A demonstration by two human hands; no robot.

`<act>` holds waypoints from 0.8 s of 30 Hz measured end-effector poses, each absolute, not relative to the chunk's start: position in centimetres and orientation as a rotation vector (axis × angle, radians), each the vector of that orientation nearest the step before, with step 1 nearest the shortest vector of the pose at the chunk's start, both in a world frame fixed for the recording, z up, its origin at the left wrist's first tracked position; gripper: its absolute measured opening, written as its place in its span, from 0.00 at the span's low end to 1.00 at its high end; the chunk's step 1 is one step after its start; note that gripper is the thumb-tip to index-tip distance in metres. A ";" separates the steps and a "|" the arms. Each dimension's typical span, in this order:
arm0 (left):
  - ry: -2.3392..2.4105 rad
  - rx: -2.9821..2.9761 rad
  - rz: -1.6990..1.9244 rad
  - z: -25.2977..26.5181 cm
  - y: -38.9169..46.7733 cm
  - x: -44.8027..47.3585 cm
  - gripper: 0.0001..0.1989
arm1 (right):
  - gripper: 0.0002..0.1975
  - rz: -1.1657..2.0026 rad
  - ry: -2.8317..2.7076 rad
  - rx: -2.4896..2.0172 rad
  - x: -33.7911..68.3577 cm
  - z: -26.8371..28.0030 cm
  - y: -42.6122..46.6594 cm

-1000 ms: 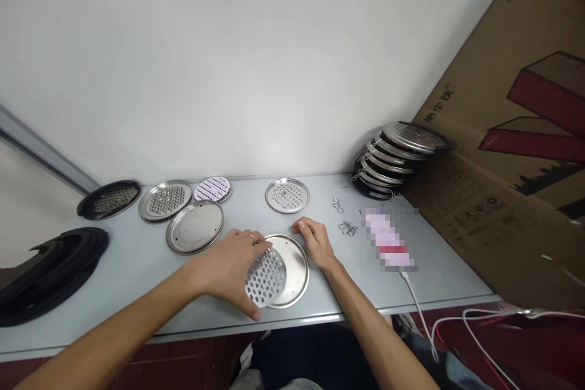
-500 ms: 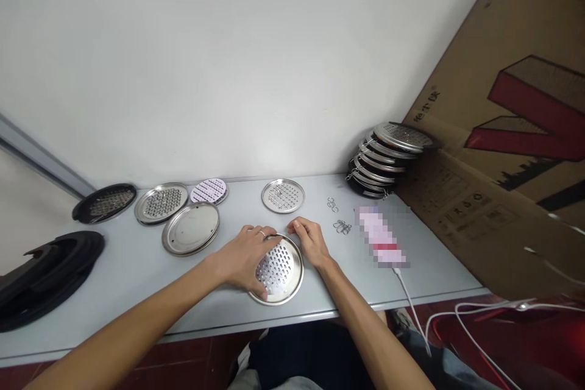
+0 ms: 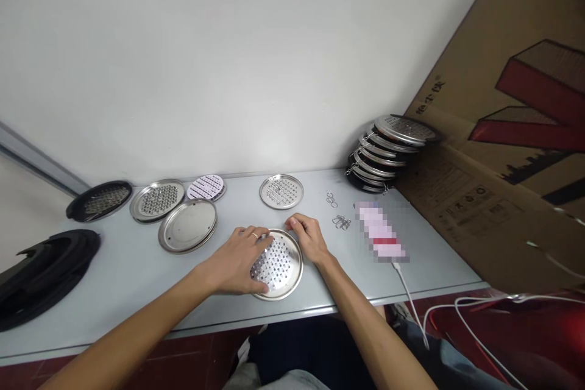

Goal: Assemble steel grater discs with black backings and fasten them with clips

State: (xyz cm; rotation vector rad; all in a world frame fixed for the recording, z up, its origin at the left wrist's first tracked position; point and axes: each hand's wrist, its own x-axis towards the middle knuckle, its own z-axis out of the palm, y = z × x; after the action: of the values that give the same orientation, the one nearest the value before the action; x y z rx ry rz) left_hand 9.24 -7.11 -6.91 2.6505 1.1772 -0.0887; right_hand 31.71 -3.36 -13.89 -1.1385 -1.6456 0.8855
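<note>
In front of me on the table lies a round metal grater plate [image 3: 280,265] with a raised rim. My left hand [image 3: 242,261] grips its left side, the thumb low and the fingers curled over the upper left. My right hand [image 3: 311,236] is closed at the upper right rim, thumb and fingers pinched together; whatever they hold is hidden. Another grater plate [image 3: 281,192] lies behind. To the right of it are a few linked metal rings [image 3: 331,200] and a small heap of rings [image 3: 341,223].
At left are stacked plain metal plates [image 3: 187,225], a grater plate [image 3: 157,201], a lilac disc [image 3: 205,187], a black-rimmed grater [image 3: 103,201] and black curved parts [image 3: 46,271]. A tall stack of graters [image 3: 384,155] leans by a cardboard box [image 3: 484,207]. A white cable [image 3: 406,292] runs from a pixelated item [image 3: 381,231].
My left hand has shifted slightly on the plate, its fingers lying a little more to the left. My right hand stays pinched at the rim. The view has tilted a little.
</note>
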 end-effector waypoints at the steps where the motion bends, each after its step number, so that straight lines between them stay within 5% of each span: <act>1: 1.173 2.655 -0.084 -7.1 -7.2 9.2 0.49 | 0.24 0.884 -1.648 -1.141 31.7 -13.8 -3.4; 24: 1.080 2.608 -0.003 -7.8 -7.6 9.4 0.45 | 0.22 0.880 -1.706 -1.152 31.7 -13.5 -3.6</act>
State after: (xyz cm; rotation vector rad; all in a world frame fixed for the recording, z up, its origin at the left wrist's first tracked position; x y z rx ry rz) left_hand 9.44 -7.64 -7.83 2.6079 1.0799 -0.0030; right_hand 31.69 -3.59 -13.52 -1.1523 -1.7055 0.8803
